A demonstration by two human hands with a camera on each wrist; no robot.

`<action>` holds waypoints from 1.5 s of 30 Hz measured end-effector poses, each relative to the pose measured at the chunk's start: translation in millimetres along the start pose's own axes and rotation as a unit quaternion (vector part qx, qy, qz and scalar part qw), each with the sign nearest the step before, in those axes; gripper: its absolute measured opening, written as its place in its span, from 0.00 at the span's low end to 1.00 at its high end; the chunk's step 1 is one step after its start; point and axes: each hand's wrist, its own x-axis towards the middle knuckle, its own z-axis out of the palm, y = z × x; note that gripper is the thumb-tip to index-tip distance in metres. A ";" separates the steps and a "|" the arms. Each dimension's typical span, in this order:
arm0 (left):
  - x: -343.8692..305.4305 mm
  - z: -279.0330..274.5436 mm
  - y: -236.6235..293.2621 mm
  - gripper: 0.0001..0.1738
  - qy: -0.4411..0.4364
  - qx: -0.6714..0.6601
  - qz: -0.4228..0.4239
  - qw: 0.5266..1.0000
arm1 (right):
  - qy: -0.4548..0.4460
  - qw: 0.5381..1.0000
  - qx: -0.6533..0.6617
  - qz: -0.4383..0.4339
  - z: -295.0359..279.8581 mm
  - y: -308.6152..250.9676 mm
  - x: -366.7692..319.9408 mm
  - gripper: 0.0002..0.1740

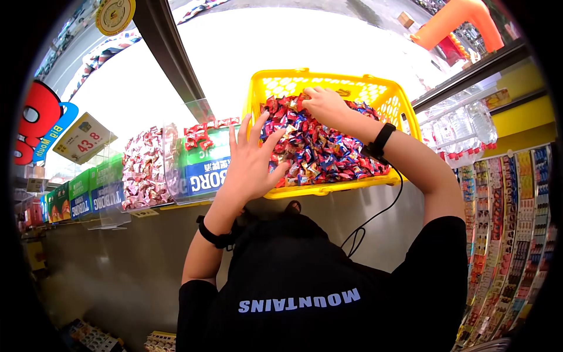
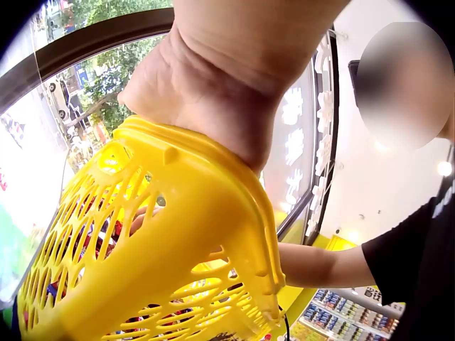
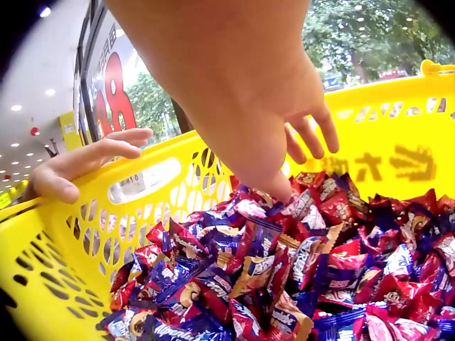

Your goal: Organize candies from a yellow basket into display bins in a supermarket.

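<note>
A yellow plastic basket (image 1: 343,188) with perforated sides holds a heap of small wrapped candies (image 1: 319,146) in red, blue and purple. My left hand (image 1: 252,161) is at the basket's left rim, with its fingers spread; in the right wrist view its fingertips (image 3: 117,148) reach over that rim. Inside the basket, my right hand (image 1: 328,108) is at the far left part of the heap. The right thumb (image 3: 274,186) points down at the wrappers, and the other fingers hang loosely bent, with no candy showing between them.
Left of the basket, clear bins hold pinkish wrapped candies (image 1: 143,170), and a few red candies (image 1: 199,138) lie on a green and blue Tuborg box (image 1: 205,176). A price sign (image 1: 85,138) stands farther left. Packed shelves (image 1: 504,223) line the right; a cable (image 1: 375,217) hangs from the right wrist.
</note>
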 end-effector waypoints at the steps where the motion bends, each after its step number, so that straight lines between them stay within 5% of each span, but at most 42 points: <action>1: 0.6 -1.0 0.6 0.40 -0.004 0.001 -0.005 1.000 | 0.002 1.000 -0.009 -0.004 1.8 1.4 0.4 0.05; 7: 0.4 -1.1 2.4 0.38 -0.009 -0.012 -0.019 1.000 | 0.021 0.999 0.035 0.008 -13.8 3.1 -2.5 0.05; 10: 1.4 -1.2 2.6 0.39 -0.012 -0.025 -0.028 0.999 | -0.030 0.969 0.220 0.107 -60.2 -15.7 -7.3 0.06; 15: 4.0 -0.4 1.8 0.42 -0.003 -0.046 -0.031 0.998 | -0.009 0.889 0.440 0.125 -112.8 -55.4 -38.5 0.08; 22: 3.1 -10.3 13.7 0.22 0.091 -0.072 0.059 0.991 | 0.043 0.830 0.527 0.177 -123.3 -100.4 -66.2 0.08; 25: 0.6 -11.4 15.7 0.11 0.127 -0.085 0.063 0.986 | 0.090 0.834 0.515 0.178 -122.7 -116.0 -74.7 0.09; 31: -15.3 -17.4 11.6 0.09 0.117 -0.120 0.037 0.985 | 0.155 0.850 0.472 0.173 -108.5 -144.2 -84.7 0.09; 35: -16.4 -28.5 6.8 0.09 0.120 -0.133 0.021 0.984 | 0.265 0.936 0.194 0.124 -88.7 -154.9 -79.2 0.18; 45: -25.7 -26.9 8.9 0.05 0.090 -0.184 -0.046 0.978 | 0.270 0.939 0.184 0.104 -98.7 -167.5 -75.2 0.21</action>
